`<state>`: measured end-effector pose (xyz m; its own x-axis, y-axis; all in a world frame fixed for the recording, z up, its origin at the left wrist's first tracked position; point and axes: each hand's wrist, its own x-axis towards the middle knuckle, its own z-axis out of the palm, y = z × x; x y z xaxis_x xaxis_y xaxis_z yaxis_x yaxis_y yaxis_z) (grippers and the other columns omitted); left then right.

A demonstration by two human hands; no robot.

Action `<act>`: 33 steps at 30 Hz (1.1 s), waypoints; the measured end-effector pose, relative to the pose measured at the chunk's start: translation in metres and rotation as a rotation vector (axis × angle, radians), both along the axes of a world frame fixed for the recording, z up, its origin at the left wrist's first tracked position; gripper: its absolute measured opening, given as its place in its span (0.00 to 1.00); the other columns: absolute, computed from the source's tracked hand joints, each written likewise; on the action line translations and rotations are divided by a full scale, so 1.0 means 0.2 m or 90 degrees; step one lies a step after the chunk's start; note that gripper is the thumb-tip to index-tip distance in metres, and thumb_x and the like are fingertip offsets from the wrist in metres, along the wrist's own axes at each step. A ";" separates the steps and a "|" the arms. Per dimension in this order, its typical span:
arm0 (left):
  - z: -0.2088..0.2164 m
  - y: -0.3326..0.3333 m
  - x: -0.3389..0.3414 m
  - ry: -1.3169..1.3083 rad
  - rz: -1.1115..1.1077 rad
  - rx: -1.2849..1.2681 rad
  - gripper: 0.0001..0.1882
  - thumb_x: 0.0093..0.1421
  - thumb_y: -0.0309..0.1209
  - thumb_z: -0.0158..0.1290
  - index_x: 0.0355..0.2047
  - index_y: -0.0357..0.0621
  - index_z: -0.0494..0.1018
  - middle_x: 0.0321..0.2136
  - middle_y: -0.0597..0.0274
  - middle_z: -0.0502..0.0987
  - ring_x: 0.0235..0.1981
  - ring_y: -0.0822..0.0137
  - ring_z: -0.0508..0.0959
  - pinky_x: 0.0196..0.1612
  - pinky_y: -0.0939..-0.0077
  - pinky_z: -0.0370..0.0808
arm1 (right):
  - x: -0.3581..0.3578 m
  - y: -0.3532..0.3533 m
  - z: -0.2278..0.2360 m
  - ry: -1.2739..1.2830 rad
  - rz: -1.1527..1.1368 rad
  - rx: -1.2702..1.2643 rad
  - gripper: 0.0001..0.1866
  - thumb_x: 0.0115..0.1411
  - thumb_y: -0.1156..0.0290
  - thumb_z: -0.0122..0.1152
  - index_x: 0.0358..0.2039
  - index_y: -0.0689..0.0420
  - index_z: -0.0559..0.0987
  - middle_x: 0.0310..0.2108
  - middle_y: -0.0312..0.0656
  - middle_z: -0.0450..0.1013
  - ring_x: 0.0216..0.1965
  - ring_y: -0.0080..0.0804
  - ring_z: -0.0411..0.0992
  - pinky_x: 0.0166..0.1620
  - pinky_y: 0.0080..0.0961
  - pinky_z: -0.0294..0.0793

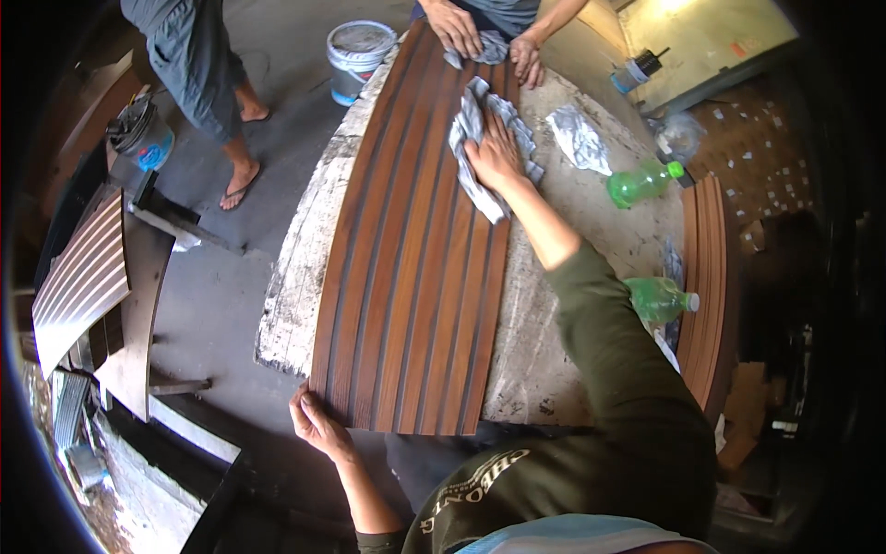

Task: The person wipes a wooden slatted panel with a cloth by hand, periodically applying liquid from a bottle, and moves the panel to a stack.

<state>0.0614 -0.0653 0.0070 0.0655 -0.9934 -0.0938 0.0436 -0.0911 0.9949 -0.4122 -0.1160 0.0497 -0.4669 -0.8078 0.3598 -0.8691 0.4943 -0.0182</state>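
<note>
A long brown wood-look panel [406, 305] with dark lengthwise grooves lies on the worktable. My left hand [318, 427] grips its near left corner, the fingers at the edge. Towards the far right side of the panel, my right hand [496, 152] holds a crumpled grey-white cloth [478, 189] pressed down on the surface; part of the cloth is hidden under the palm. At the far end another person's hand [452, 28] has a second grey cloth [492, 48] on the panel. That person's other hand [527, 61] rests at the panel's right edge.
The stained worktable [544, 369] carries a crumpled white cloth [579, 138] and two green bottles [639, 185], lying on their sides right of my arm. Brown grooved strips [706, 295] stand along its right side. A paint bucket [358, 60] is at far left. Another person's leg [194, 74] stands beyond.
</note>
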 end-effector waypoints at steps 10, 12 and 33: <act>-0.01 0.02 0.07 -0.034 0.009 0.018 0.10 0.64 0.31 0.45 0.35 0.37 0.73 0.30 0.70 0.74 0.28 0.81 0.65 0.34 0.88 0.63 | 0.88 -0.10 0.17 -0.119 0.391 0.175 0.37 0.50 0.55 0.52 0.60 0.55 0.58 0.62 0.46 0.53 0.63 0.40 0.50 0.64 0.41 0.47; 0.02 0.00 0.02 -0.012 0.007 0.017 0.09 0.64 0.31 0.45 0.35 0.39 0.73 0.24 0.76 0.66 0.25 0.83 0.60 0.29 0.90 0.57 | 0.49 -0.37 0.17 -0.153 0.234 0.027 0.33 0.53 0.57 0.52 0.54 0.66 0.63 0.55 0.55 0.61 0.59 0.46 0.57 0.62 0.38 0.53; 0.00 0.02 0.04 -0.030 0.047 -0.031 0.12 0.65 0.32 0.44 0.31 0.38 0.73 0.21 0.75 0.65 0.23 0.83 0.60 0.27 0.88 0.55 | 0.41 -0.57 0.15 -0.229 0.158 0.124 0.40 0.54 0.56 0.51 0.61 0.63 0.52 0.63 0.53 0.49 0.65 0.47 0.45 0.64 0.43 0.46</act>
